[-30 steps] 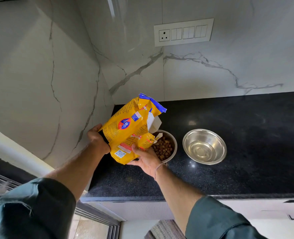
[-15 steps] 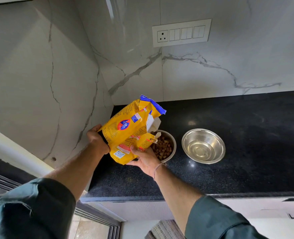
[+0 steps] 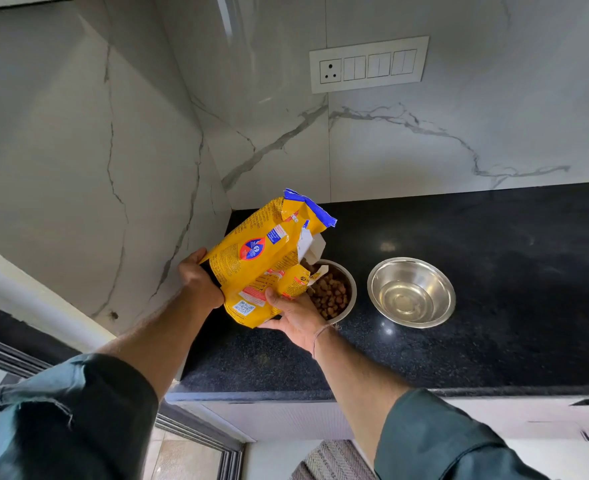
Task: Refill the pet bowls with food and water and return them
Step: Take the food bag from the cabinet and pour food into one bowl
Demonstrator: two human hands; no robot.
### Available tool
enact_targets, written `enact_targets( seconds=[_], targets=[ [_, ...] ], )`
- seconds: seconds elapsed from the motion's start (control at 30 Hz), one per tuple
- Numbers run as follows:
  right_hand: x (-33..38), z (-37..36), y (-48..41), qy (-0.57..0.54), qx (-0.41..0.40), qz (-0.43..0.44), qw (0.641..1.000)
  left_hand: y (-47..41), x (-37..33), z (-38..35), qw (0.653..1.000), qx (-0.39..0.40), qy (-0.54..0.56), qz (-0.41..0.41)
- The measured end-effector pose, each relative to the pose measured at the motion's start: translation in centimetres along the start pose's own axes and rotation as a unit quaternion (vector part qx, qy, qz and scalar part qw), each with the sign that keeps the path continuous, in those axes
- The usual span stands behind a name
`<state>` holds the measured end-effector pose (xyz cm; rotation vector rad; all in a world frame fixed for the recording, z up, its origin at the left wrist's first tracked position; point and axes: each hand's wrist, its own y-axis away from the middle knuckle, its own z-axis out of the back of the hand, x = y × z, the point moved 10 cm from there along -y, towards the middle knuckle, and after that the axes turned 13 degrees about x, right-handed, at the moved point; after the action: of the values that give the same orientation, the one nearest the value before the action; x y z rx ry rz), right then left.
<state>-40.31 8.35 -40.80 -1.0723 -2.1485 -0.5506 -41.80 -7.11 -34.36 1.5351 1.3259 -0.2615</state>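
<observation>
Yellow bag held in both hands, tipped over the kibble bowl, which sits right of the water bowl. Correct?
No. In the head view the kibble bowl sits left of the water bowl. The rest holds: left hand and right hand both grip the yellow bag, tipped over the kibble bowl.

There is only one view. The wide-angle camera sits on the person's head and looks forward and down, from close above the front edge of the worktop (image 3: 494, 306). The wall (image 3: 424, 150) behind the worktop fills the upper half; the floor (image 3: 182, 459) shows below that edge.
</observation>
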Motion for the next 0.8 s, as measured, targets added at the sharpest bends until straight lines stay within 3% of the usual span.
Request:
enact_targets(
  seconds=[0.8],
  targets=[
    [0.18, -0.55, -0.01, 0.005, -0.004, -0.004, 1.000, 0.21, -0.09, 0.44, 1.000, 0.002, 0.016, -0.012]
  ],
)
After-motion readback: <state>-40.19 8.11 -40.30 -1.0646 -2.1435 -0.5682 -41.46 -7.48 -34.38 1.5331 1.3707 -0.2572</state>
